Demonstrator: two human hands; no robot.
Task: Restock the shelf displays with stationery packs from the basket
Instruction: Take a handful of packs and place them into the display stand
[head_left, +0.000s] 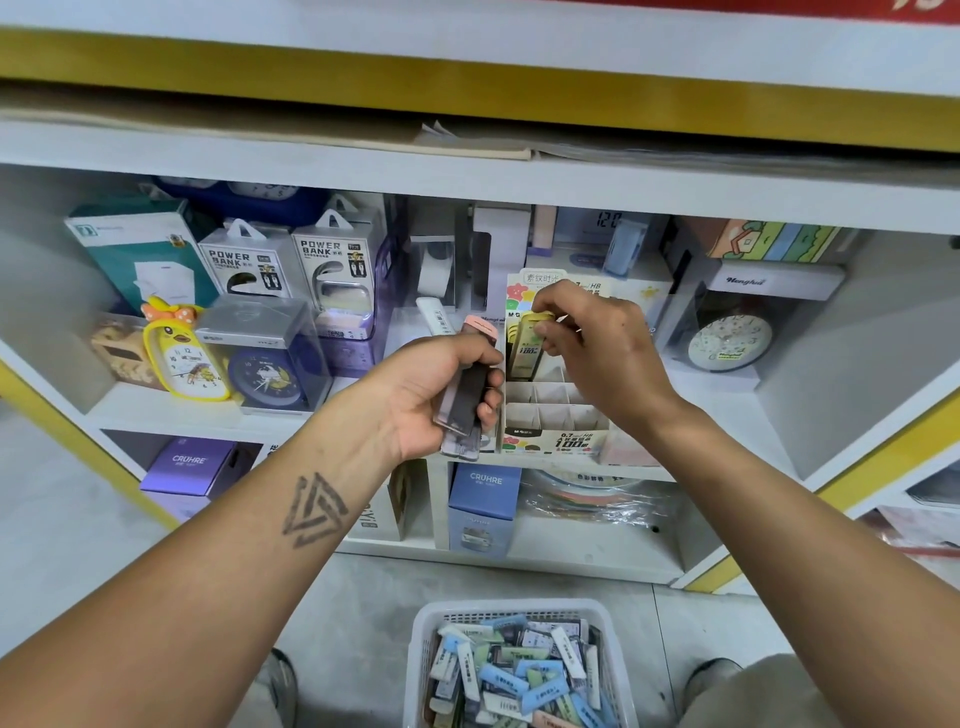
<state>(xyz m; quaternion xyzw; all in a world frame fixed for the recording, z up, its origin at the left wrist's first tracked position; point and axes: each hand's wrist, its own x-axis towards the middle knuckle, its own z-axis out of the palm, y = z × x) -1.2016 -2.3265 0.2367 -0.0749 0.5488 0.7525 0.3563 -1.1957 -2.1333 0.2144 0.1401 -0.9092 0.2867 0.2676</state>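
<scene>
My left hand (441, 384) grips a small stack of slim stationery packs (465, 400), dark with a pink cap on top, just left of the display box. My right hand (587, 343) pinches a yellow-capped pack (525, 353) and holds it upright over the back row of the white divided display box (553, 431) on the shelf. Most of the box's front cells show no packs. On the floor below stands a white basket (519, 613) filled with several blue, white and green packs (519, 680).
Power bank boxes (291, 260), a yellow duck clock (184, 358) and a blue clock (267, 379) stand left on the shelf. A boxed clock (727, 338) sits to the right. Purple and blue CRUHRE boxes (485, 504) fill the lower shelf. My shoes flank the basket.
</scene>
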